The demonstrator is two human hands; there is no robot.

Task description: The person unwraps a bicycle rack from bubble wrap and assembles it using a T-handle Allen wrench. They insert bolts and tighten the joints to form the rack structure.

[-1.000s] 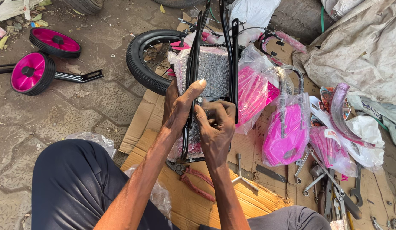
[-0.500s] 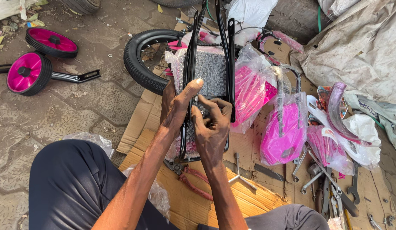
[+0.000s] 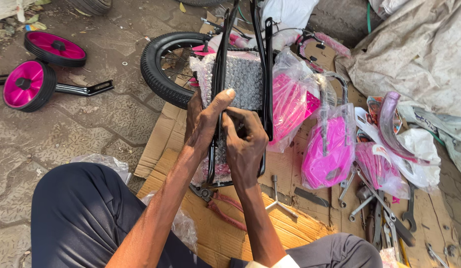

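Black tubular frame (image 3: 265, 74), wrapped partly in grey bubble film (image 3: 244, 82), stands upright over flattened cardboard (image 3: 290, 223) in the centre of the view. Its tubes are thin, glossy and round in section; two run close together on the left side, and one bends into a rounded corner at the bottom.

Left hand (image 3: 203, 121) grips the left pair of tubes, thumb extended upward against the bubble film and fingers wrapped behind. Right hand (image 3: 245, 141) is curled just beside it, fingertips pinched at a point on the frame near the left thumb; the item pinched is too small to identify. Both hands touch the frame and each other.

Behind the frame lies a spoked wheel (image 3: 158, 69) with a ribbed black rubber tyre. To the right, pink moulded parts (image 3: 329, 154) sit in clear, crinkled plastic bags. Red-handled pliers (image 3: 223, 206) and a three-way socket wrench (image 3: 279, 198) lie on the corrugated cardboard below the hands. Flat steel spanners (image 3: 384, 218) are grouped at lower right.

Two small stabiliser wheels (image 3: 29, 84), pink discs with black rims, rest on the patterned stone paving (image 3: 91, 124) at upper left, one attached to a black metal bracket (image 3: 84, 89). Coarse grey cloth (image 3: 419, 49) covers the upper right corner. Dark blue trouser fabric (image 3: 81, 213) fills the lower left.
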